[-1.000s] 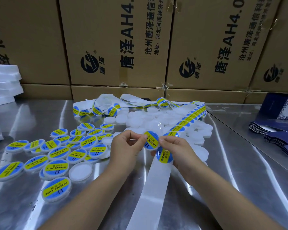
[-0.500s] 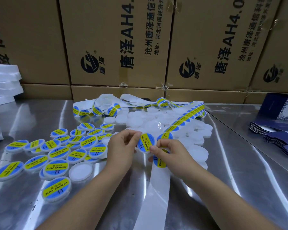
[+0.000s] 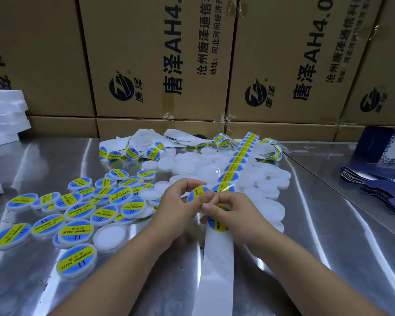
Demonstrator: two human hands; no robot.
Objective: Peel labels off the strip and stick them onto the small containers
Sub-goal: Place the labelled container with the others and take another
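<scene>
Two hands: my left hand (image 3: 178,201) and my right hand (image 3: 233,210) are close together over the middle of the table (image 3: 317,247).
Left hand grip: fingers and thumb curl round one small container (image 3: 194,197) and hold it up.
Right hand grip: fingers curl over the strip (image 3: 217,258), and one fingertip (image 3: 209,197) touches the label (image 3: 200,192) on top of that container.
Label: it is blue and yellow and sits between both hands. I cannot tell if its edges are stuck flat.
Strip: it runs from the far pile, under my right hand, to the near edge. The near part is bare white. The next label (image 3: 219,224) sits just under my right hand.
Step now: I think I am pressing the label down.
How to do it well: I hold the container still, rub from the middle out to the rim, and push out bubbles. I keep the label in the middle of the lid.
Watch out: the loose strip could touch the sticky side, so I keep it low.
Done containers (image 3: 78,231): they lie on the left, and this one should go there after.
Plain containers (image 3: 192,165): they lie in the far pile, ready to pick from.
</scene>
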